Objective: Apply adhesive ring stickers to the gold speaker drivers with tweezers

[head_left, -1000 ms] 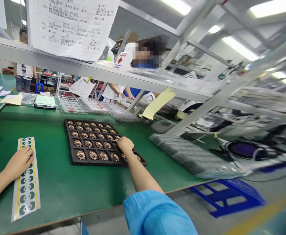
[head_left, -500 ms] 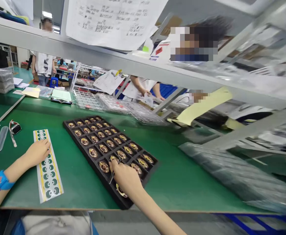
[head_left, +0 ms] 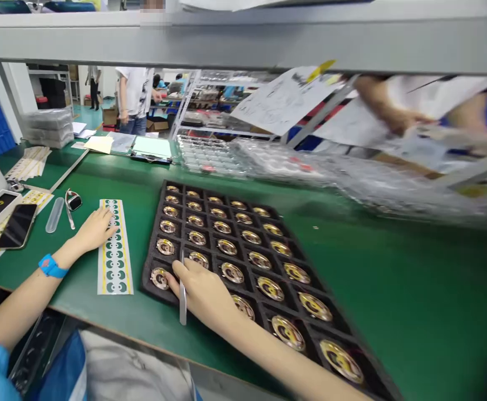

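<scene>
My left hand (head_left: 96, 229) rests on a long white sheet of stickers (head_left: 115, 262) with yellow edge strips and dark green curved shapes; its fingers are spread and lie flat. In my right hand (head_left: 203, 289) is a pair of metal tweezers (head_left: 183, 309), pinched and slanting upright. That hand hovers over the near left corner of a black foam tray (head_left: 148, 264). Round gold-coloured parts sit in the tray's compartments, one of them (head_left: 160, 278) right beside my thumb and fingertips. Whether the fingertips touch that part I cannot tell.
Left of the sheet lie a watch (head_left: 74, 201), a clear plastic case (head_left: 54, 215) and a phone (head_left: 18, 225). Clear plastic trays (head_left: 212, 156) line the back of the green table (head_left: 377, 278). A grey shelf beam (head_left: 243, 42) crosses above. People stand beyond it.
The view has levelled and shifted, so the table sits differently in it. My right hand, still gripping the tweezers, is now by the tray's corner compartment. My left hand stays on the sticker sheet.
</scene>
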The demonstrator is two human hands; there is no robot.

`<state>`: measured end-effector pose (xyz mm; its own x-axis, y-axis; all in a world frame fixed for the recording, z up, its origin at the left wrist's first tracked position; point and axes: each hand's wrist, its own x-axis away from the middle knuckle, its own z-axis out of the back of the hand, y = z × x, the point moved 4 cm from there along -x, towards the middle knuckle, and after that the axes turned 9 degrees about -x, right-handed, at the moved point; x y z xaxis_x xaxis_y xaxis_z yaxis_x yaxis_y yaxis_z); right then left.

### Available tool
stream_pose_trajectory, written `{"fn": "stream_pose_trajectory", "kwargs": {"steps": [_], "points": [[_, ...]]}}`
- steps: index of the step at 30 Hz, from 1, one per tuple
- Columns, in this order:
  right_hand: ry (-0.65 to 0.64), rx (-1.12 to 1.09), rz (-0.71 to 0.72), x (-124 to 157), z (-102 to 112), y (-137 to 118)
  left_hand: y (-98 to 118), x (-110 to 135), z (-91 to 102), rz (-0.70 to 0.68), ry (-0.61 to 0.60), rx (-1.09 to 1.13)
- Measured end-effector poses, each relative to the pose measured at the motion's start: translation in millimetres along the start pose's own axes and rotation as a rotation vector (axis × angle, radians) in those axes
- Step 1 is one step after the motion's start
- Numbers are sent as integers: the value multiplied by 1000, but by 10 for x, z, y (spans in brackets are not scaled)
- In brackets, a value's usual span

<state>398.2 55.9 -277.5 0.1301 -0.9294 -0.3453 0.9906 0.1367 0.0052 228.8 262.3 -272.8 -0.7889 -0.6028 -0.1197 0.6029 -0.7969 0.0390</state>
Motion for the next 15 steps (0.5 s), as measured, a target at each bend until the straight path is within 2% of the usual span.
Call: {"fn": "stream_pose_trajectory", "kwargs": {"steps": [3,6,10,12,15], "points": [[67,-88,130,-179,7,-169,8,126,24,47,-53,5],[119,-173,268,-289,72,-282,168,321,6,62,-103,9],[204,-262,374,-306,151,-294,310,461,95,106,-56,19],[252,-311,393,-285,161,-275,200,406,271,180,-3,24],[295,-393,405,-261,162,-277,-263,155,748,375,164,-16]]}}
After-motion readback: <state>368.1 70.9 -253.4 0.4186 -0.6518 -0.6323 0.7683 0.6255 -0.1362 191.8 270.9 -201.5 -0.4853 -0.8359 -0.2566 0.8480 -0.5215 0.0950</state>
